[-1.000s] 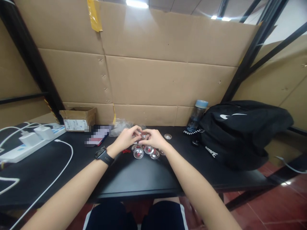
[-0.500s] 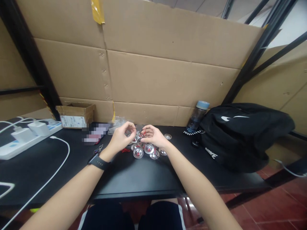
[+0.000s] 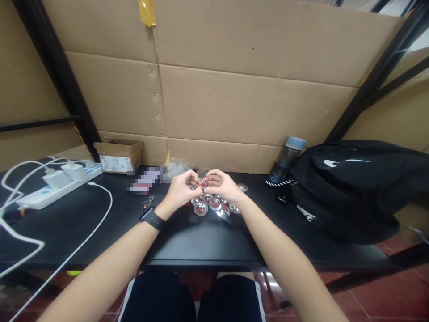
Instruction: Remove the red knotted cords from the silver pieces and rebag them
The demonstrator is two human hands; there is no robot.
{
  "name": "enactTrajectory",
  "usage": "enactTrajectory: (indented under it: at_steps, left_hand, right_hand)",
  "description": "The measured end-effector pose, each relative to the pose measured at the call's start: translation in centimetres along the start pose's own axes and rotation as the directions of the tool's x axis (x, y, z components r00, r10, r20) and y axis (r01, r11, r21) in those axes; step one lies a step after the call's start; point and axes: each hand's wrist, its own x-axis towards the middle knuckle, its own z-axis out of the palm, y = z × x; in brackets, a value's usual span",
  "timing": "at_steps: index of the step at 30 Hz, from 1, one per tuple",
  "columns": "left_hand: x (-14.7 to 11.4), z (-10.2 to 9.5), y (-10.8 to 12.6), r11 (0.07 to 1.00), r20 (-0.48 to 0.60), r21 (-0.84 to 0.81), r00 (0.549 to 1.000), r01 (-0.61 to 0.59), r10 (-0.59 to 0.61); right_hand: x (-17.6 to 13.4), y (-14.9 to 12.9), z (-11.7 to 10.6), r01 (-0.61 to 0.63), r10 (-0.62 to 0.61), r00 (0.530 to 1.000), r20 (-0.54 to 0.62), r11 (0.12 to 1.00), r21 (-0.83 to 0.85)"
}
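Observation:
Small silvery finger cymbals (image 3: 200, 209) with red cord at their centres lie in a loose pile on the black table. Over the back of this pile my left hand (image 3: 183, 191) and my right hand (image 3: 221, 188) meet, thumbs pointing inward and fingers curled. Between their fingertips is a small silver and red piece, which looks like one finger cymbal with its red cord (image 3: 203, 182); my fingers hide much of it. A single cymbal (image 3: 242, 187) lies apart, just right of my right wrist.
Clear plastic bags (image 3: 176, 169) and a phone-like blurred item (image 3: 145, 181) lie behind my left hand. A small keychain (image 3: 147, 205) is by my watch. Leftward are a cardboard box (image 3: 121, 155) and power strip (image 3: 60, 185); rightward, a bottle (image 3: 286, 158) and black bag (image 3: 348, 192).
My hands have come closer together, and their fingertips now meet around the small piece. The whole view has shifted, so things sit further right in the picture.

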Motion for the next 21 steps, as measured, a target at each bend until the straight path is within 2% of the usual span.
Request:
enactTrajectory:
  at_steps: [2,4,5,7,8,9,11,13,16,19,21]
  left_hand:
    - [0.1,-1.3,-0.2,0.993,0.114,0.111,0.993,-0.032,0.020]
    - [0.2,-2.9,-0.7,0.974,0.270,0.215,0.963,-0.068,0.008]
    - [0.2,-3.6,-1.0,0.965,0.345,0.252,0.938,-0.072,-0.020]
    - [0.1,-4.8,-1.6,0.950,0.454,0.305,0.887,-0.067,-0.083]
    - [0.0,-5.2,-2.0,0.946,0.488,0.318,0.867,-0.068,-0.101]
    - [0.0,-5.5,-2.2,0.943,0.511,0.324,0.852,-0.071,-0.112]
    - [-0.1,-5.7,-2.6,0.943,0.540,0.323,0.834,-0.081,-0.113]
    - [-0.1,-5.7,-2.8,0.945,0.552,0.315,0.827,-0.091,-0.104]
    - [0.0,-5.4,-2.5,0.939,0.539,0.319,0.840,-0.130,-0.067]
    - [0.0,-4.9,-1.8,0.927,0.496,0.336,0.868,-0.166,-0.024]
    - [0.0,-4.5,-1.3,0.918,0.462,0.352,0.887,-0.184,0.000]
  right_hand:
    - [0.2,-0.2,-1.8,0.051,-0.056,0.996,-0.062,0.996,-0.076]
    - [0.2,-0.3,-4.6,0.056,-0.096,0.987,-0.131,0.958,-0.282]
    - [0.0,-0.3,-6.3,0.009,-0.089,0.983,-0.160,0.895,-0.446]
    - [-0.6,0.0,-9.7,-0.131,-0.047,0.975,-0.217,0.670,-0.730]
    - [-0.9,0.3,-11.2,-0.203,0.007,0.970,-0.243,0.573,-0.794]
    - [-1.3,0.6,-12.5,-0.246,0.066,0.967,-0.248,0.512,-0.823]
    - [-1.8,1.4,-14.2,-0.283,0.143,0.959,-0.244,0.455,-0.845]
    - [-2.0,1.9,-14.8,-0.298,0.172,0.954,-0.247,0.430,-0.852]
    - [-1.9,1.4,-13.9,-0.245,0.144,0.969,-0.203,0.416,-0.876]
    - [-1.3,0.4,-11.6,-0.095,0.143,0.989,-0.024,0.512,-0.854]
    - [-0.8,0.2,-9.9,-0.006,0.185,0.976,0.120,0.566,-0.824]
